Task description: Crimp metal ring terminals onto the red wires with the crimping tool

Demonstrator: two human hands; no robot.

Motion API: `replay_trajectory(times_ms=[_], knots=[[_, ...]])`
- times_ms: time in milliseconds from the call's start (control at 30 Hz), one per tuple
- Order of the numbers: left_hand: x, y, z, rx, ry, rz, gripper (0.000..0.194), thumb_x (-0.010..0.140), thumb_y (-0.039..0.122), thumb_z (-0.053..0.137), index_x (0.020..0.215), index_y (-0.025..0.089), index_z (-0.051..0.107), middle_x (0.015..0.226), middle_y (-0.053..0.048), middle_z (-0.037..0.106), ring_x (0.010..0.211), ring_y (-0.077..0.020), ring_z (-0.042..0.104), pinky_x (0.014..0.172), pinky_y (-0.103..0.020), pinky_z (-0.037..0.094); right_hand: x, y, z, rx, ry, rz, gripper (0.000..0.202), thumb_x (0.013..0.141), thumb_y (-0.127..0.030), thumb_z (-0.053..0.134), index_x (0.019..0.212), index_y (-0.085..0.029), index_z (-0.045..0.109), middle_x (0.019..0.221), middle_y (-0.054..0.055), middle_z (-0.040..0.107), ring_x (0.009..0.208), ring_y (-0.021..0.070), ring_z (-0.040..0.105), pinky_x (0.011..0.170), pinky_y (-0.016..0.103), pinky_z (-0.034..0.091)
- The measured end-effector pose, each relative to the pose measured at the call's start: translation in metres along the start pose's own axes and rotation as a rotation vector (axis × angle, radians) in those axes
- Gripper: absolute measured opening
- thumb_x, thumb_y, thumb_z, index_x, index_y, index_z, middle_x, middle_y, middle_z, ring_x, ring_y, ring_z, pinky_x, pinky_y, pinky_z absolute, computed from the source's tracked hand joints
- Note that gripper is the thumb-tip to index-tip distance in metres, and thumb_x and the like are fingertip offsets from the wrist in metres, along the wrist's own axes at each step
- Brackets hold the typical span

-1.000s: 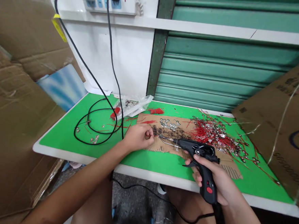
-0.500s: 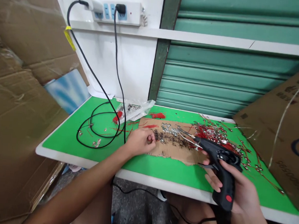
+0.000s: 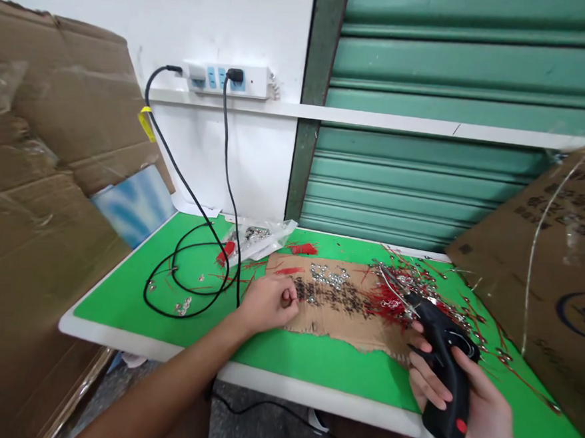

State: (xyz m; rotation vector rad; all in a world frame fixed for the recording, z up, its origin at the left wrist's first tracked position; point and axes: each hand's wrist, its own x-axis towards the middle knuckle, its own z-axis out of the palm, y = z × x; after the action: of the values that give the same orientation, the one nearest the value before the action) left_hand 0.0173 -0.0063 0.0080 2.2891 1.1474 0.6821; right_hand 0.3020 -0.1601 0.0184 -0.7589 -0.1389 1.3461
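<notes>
My right hand (image 3: pixel 485 399) is wrapped round the handle of a black soldering gun (image 3: pixel 445 370). Its thin metal tip points up and left, over a pile of red wires with shiny metal pieces (image 3: pixel 402 287). My left hand (image 3: pixel 269 301) rests at the left edge of a scorched cardboard sheet (image 3: pixel 335 325). Its fingers are curled closed, and whatever they may hold is hidden. Several small silvery metal pieces (image 3: pixel 329 275) lie on the cardboard near its far edge, beside a few loose red wires (image 3: pixel 289 271).
A clear plastic bag (image 3: pixel 266 237) with metal parts lies at the back of the green tabletop (image 3: pixel 117 293). Looped black cables (image 3: pixel 166 303) run up to a power strip (image 3: pixel 237 80). Cardboard boxes flank the table at left (image 3: pixel 35 241) and right (image 3: pixel 544 263).
The soldering gun has moved right, its tip leaving the small metal pieces for the red wire pile. My left hand stays closed at the cardboard's left edge. The view has tilted up slightly.
</notes>
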Motion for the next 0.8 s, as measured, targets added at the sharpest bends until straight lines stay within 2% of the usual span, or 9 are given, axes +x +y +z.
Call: replay_trajectory(times_ms=[300, 667, 800], knots=[[-0.0014, -0.0038, 0.0007, 0.031, 0.011, 0.026, 0.002, 0.075, 0.019, 0.066, 0.077, 0.019, 0.068, 0.075, -0.001, 0.07, 0.074, -0.0167, 0.064, 0.068, -0.027, 0.044, -0.0022, 0.0004, 0.0048, 0.026, -0.114, -0.028, 0.043, 0.075, -0.02, 0.079, 0.115, -0.009, 0.067, 0.08, 0.002, 0.06, 0.042, 0.0034, 0.041, 0.034, 0.015, 0.047], [-0.0033, -0.0016, 0.0006, 0.062, 0.049, 0.019, 0.002, 0.076, 0.021, 0.069, 0.075, 0.019, 0.069, 0.074, -0.001, 0.071, 0.076, -0.0185, 0.065, 0.07, -0.028, 0.046, 0.0001, -0.0016, 0.004, -0.062, -0.225, -0.02, 0.031, 0.083, -0.026, 0.074, 0.112, -0.016, 0.068, 0.084, 0.002, 0.06, 0.045, 0.0057, 0.039, 0.036, 0.015, 0.048], [-0.0043, -0.0033, 0.0002, 0.047, 0.046, 0.023, 0.002, 0.076, 0.021, 0.069, 0.076, 0.019, 0.07, 0.075, -0.001, 0.071, 0.074, -0.0177, 0.065, 0.068, -0.027, 0.045, -0.0015, -0.0013, 0.0029, -0.032, -0.233, -0.03, 0.032, 0.082, -0.025, 0.074, 0.112, -0.016, 0.067, 0.083, 0.002, 0.059, 0.045, 0.0058, 0.04, 0.036, 0.015, 0.048]])
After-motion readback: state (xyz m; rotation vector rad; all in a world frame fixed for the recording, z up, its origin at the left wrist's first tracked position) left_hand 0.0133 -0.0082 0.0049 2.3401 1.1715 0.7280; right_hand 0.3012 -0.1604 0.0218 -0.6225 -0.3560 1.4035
